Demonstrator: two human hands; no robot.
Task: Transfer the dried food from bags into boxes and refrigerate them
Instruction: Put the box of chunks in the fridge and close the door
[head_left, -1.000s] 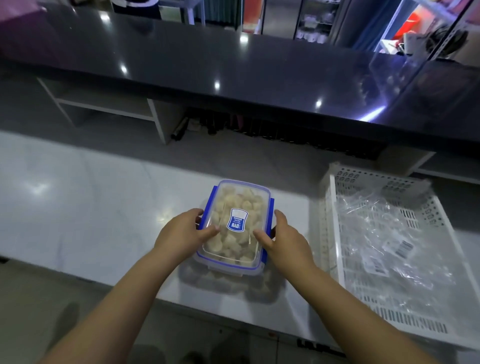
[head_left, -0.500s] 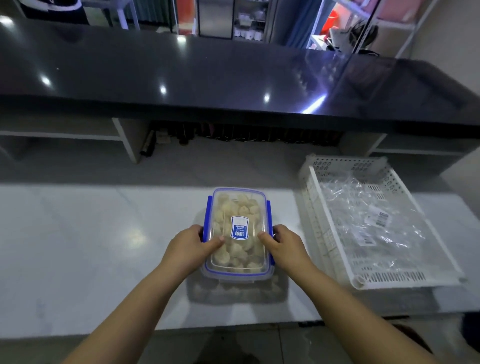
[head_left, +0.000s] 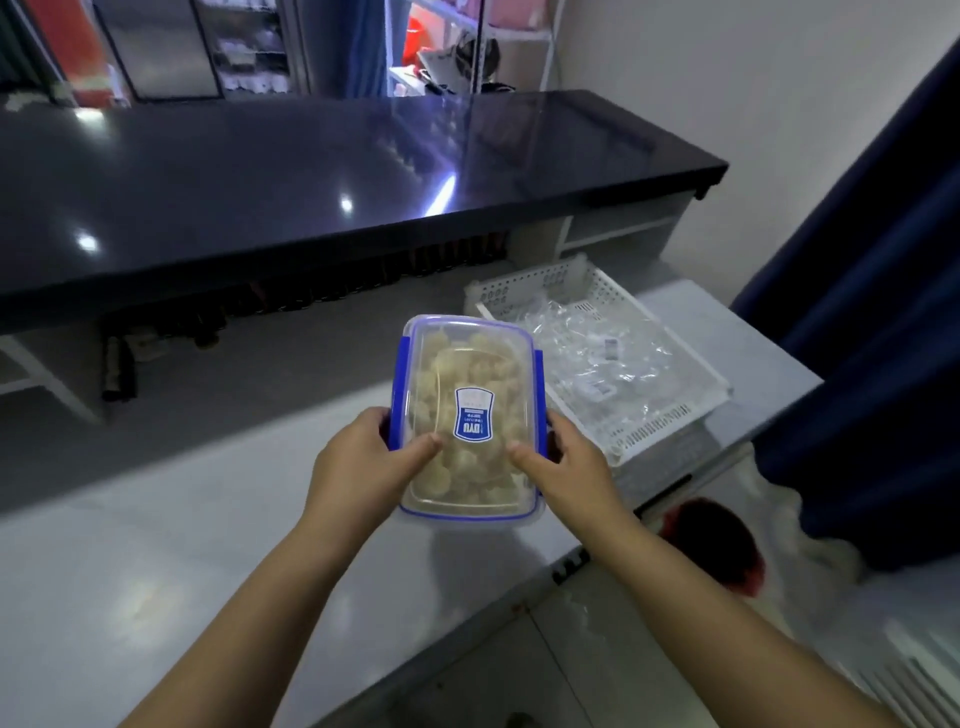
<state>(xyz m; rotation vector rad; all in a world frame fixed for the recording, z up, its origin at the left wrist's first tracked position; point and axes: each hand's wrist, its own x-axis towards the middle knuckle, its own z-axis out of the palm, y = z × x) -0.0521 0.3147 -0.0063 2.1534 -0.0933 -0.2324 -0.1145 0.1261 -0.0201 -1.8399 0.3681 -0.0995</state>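
A clear plastic box (head_left: 470, 364) with a blue-rimmed lid and blue side clips is full of pale dried food pieces. It hangs above the white marble counter (head_left: 156, 545), held between both hands. My left hand (head_left: 363, 462) grips its left side with the thumb on the lid. My right hand (head_left: 569, 467) grips the right side, thumb also on the lid. A blue label sits in the middle of the lid.
A white perforated basket (head_left: 644, 426) with empty clear bags (head_left: 597, 358) stands on the counter to the right. A dark raised bar top (head_left: 311, 171) runs behind. A dark blue curtain (head_left: 872, 338) hangs at the right. Tiled floor (head_left: 545, 665) lies below the counter's edge.
Both hands have lifted the box off the counter and carried it toward me and to the right. The view has swung right, so the curtain and floor now show.
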